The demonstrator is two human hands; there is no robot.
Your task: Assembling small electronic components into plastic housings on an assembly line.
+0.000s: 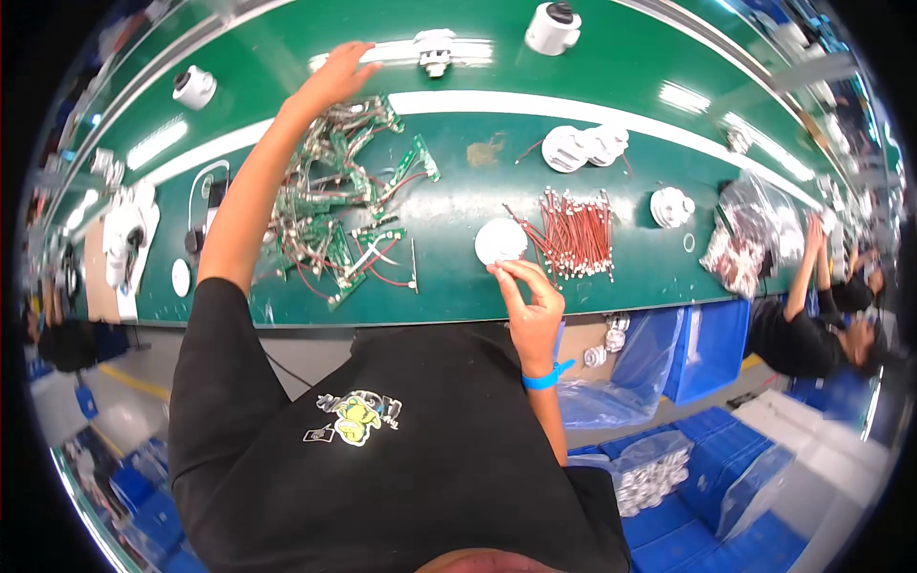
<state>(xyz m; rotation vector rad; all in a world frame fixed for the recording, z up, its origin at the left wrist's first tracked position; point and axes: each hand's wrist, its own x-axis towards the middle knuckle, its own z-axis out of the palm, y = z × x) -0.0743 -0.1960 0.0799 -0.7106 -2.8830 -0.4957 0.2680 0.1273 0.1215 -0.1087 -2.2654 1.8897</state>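
Note:
My left hand [342, 76] is stretched out over the back of the bench, its fingers apart and nothing seen in them. Just right of its fingertips stands a white device [436, 50] with a metallic-looking base, on the green strip. Below that forearm lies a heap of green circuit boards [330, 196] with red and black wires. My right hand [531, 304] has thumb and fingers pinched at the lower edge of a white round part [501, 241], which is near the bench's front. To its right is a bundle of short red wires [577, 234] with white connectors.
White round housings [585, 148] lie behind the red wires, and another white part [671, 207] sits farther right. Clear plastic bags [755, 229] are at the bench's right end. White camera-like units [553, 29] stand on the green strip. A blue bin [707, 351] is below the front edge.

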